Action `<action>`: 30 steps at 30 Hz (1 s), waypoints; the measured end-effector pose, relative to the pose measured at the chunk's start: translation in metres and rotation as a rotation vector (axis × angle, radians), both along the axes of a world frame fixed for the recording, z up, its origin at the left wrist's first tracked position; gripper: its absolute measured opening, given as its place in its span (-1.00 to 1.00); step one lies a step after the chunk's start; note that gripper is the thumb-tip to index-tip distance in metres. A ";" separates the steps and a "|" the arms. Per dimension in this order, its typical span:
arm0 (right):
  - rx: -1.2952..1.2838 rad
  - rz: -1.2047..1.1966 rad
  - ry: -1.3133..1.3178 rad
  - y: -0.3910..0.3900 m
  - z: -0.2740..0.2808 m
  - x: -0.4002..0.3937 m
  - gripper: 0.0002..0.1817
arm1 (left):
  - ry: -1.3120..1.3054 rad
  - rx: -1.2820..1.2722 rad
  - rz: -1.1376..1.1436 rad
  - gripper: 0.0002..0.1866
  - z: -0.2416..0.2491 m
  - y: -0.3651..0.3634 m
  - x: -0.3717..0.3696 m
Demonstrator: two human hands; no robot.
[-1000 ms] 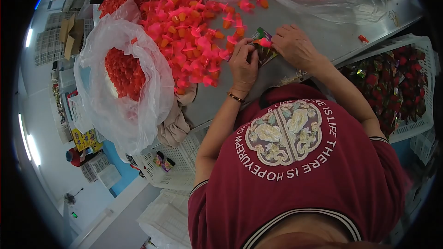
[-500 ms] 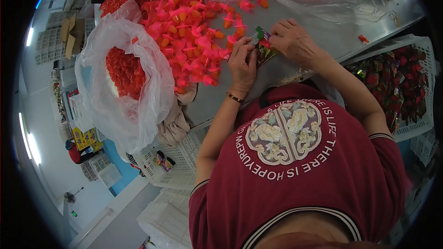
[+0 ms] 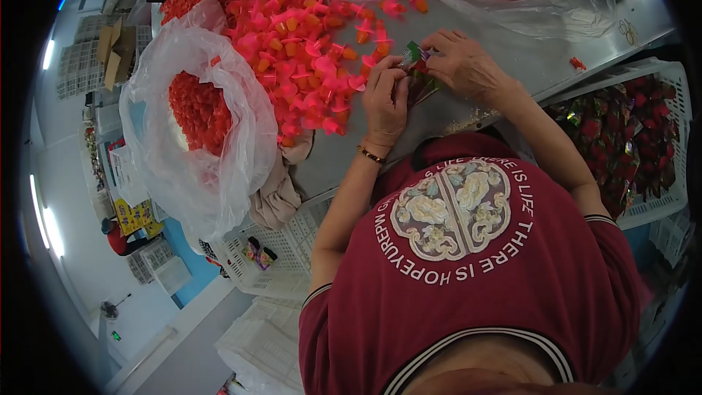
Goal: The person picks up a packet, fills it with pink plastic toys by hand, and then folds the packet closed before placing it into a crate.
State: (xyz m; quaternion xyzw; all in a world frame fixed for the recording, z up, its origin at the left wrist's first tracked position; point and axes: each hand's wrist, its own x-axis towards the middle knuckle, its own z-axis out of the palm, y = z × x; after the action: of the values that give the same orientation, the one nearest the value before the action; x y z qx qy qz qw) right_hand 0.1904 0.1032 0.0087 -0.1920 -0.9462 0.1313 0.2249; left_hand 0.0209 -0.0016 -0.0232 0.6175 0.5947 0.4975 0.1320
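A small printed packet (image 3: 418, 86), green at its top with a dark, shiny lower part, stands between my two hands above the metal table. My left hand (image 3: 385, 102), with a beaded bracelet at the wrist, pinches the packet's left edge. The fingers of my right hand (image 3: 466, 66) are closed on its upper right side. Something red shows by the packet's upper part, partly covered by my fingers. Just left of my left hand spreads a heap of pink and orange plastic pieces (image 3: 303, 66), shaped like pacifiers.
Left of the heap stands a clear plastic bag (image 3: 241, 168) with small red pieces (image 3: 199, 113) inside. At right, a white crate (image 3: 662, 201) holds many dark and red packets. Clear sheeting (image 3: 512, 11) lies at the back. A white basket (image 3: 292, 245) sits below the table (image 3: 344, 161) at left.
My hands stay near the same spot. The packet has tilted and folded between my fingers, so less of its printed face shows. My right fingers have shifted slightly along its top.
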 end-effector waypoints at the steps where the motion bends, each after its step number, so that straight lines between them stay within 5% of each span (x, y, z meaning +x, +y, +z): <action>1: 0.001 0.000 0.001 0.000 0.000 0.000 -0.89 | -0.005 0.015 -0.015 -0.92 0.004 0.001 0.000; 7: -0.082 0.018 -0.023 -0.008 -0.003 -0.004 -0.90 | 0.028 0.009 -0.047 -0.92 0.012 0.004 0.002; 12: -0.942 -0.207 0.379 -0.017 -0.020 -0.013 -0.83 | -0.091 0.013 0.045 -0.92 0.019 0.004 0.002; 18: -1.078 -0.069 0.168 -0.005 0.001 -0.009 -0.79 | -0.083 0.059 0.111 -0.93 0.025 0.007 0.002; 24: -0.526 0.002 0.284 -0.006 0.013 -0.014 -0.88 | -0.068 0.085 0.079 -0.92 0.038 0.012 0.003; 26: -0.558 0.058 0.278 0.000 0.025 -0.010 -0.87 | -0.544 -0.145 -0.073 -0.84 0.051 0.013 -0.003; 30: -0.478 0.156 0.221 0.008 0.038 -0.010 -0.83 | -0.605 -0.418 -0.192 -0.78 0.060 0.014 -0.014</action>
State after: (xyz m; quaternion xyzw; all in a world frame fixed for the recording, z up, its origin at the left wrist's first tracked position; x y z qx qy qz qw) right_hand 0.1804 0.1114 0.0464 -0.1509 -0.8699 0.3881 0.2644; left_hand 0.0074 0.0128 0.0367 0.4555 0.5570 0.5106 0.4706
